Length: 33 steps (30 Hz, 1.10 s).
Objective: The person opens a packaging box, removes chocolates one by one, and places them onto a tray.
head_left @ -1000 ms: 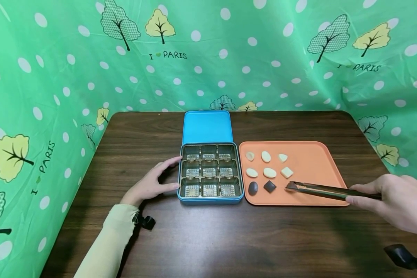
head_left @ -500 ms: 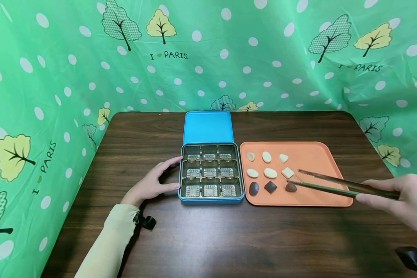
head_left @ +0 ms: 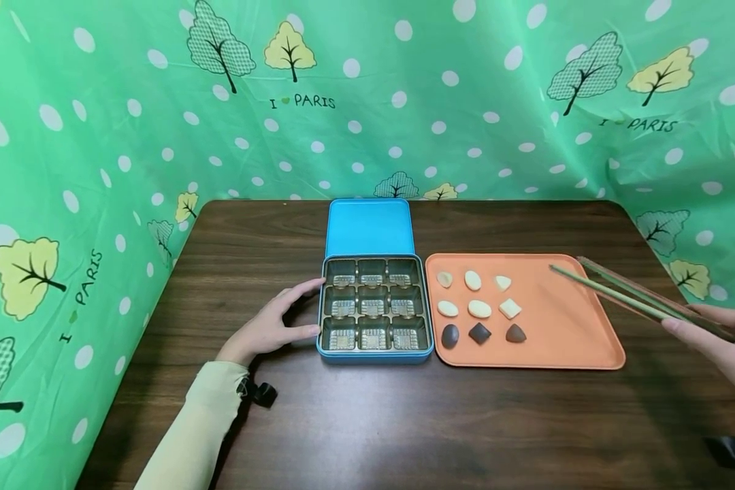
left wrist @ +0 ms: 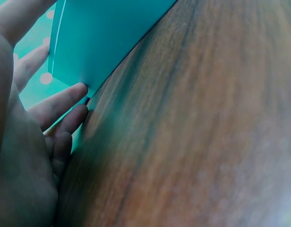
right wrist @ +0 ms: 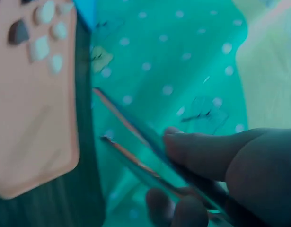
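My right hand [head_left: 725, 347] grips a pair of long metal tongs [head_left: 618, 297]. Their arms stand apart with nothing between the tips, above the right side of the orange tray [head_left: 563, 340]. In the right wrist view, thumb and fingers [right wrist: 159, 206] hold the tongs from both sides. On the tray's left half, chocolates lie in rows: white ones such as a square [head_left: 510, 308] behind, and in front a dark oval [head_left: 450, 335], a dark square [head_left: 480, 333] and a brown triangular one [head_left: 516, 333]. My left hand [head_left: 260, 333], fingers spread, touches the left side of the blue tin [head_left: 373, 357].
The tin's dark insert is divided into several compartments with nothing in them. Its blue lid [head_left: 370, 228] lies behind it. Everything stands on a dark wooden table [head_left: 367, 429], with a green printed cloth [head_left: 355, 88] hanging behind and at the sides.
The tongs have opened, let go of the brown triangular chocolate on the tray, and moved up and to the right with my right hand. My left hand has stayed at the tin.
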Available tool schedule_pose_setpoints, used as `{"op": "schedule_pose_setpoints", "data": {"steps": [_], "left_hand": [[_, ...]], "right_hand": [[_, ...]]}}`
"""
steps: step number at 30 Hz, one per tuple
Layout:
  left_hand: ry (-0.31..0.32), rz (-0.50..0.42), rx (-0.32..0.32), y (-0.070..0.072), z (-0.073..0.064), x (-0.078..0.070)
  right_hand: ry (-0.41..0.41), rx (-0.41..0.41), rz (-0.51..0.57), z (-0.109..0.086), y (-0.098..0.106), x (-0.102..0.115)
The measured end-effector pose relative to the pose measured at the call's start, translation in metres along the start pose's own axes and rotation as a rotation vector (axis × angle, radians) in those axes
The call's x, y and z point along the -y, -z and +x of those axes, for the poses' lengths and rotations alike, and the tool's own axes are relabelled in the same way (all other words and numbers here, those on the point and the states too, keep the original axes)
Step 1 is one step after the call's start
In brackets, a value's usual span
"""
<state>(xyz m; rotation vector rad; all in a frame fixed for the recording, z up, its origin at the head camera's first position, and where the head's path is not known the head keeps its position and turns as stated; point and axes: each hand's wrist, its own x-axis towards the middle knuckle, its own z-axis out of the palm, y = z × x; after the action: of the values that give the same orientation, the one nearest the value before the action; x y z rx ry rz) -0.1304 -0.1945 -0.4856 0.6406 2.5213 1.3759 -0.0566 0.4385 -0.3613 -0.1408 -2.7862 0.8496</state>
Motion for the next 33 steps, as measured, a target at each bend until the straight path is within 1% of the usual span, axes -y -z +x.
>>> {"op": "schedule_pose_setpoints", "data": {"steps": [2,5,14,19,21,25,27,30,33], "left_hand": [[0.0,0.006,0.0,0.0,0.0,0.0],[0.004,0.007,-0.003,-0.001,0.0,0.0],[-0.001,0.001,-0.005,0.0,-0.001,0.001],[-0.004,-0.001,-0.003,0.0,0.0,0.001],[-0.001,-0.001,-0.003,-0.001,0.0,0.001],[0.006,0.0,-0.004,-0.002,-0.001,0.001],[0.01,0.0,-0.003,-0.003,-0.001,0.0],[0.013,0.003,-0.007,-0.002,-0.002,-0.001],[0.007,0.006,-0.01,-0.002,-0.002,-0.002]], "right_hand": [[-0.016,-0.005,-0.016,0.002,-0.004,-0.009],[-0.02,0.0,-0.08,0.006,-0.01,-0.021],[-0.084,0.074,-0.196,0.017,-0.022,-0.044],[-0.109,0.098,-0.309,0.02,-0.028,-0.058],[-0.131,0.101,-0.344,0.021,-0.03,-0.063],[-0.178,0.113,-0.356,0.022,-0.035,-0.073],[-0.186,0.123,-0.354,0.022,-0.037,-0.078],[-0.191,0.146,-0.355,0.024,-0.04,-0.085],[-0.158,0.151,-0.364,0.027,-0.042,-0.091]]}}
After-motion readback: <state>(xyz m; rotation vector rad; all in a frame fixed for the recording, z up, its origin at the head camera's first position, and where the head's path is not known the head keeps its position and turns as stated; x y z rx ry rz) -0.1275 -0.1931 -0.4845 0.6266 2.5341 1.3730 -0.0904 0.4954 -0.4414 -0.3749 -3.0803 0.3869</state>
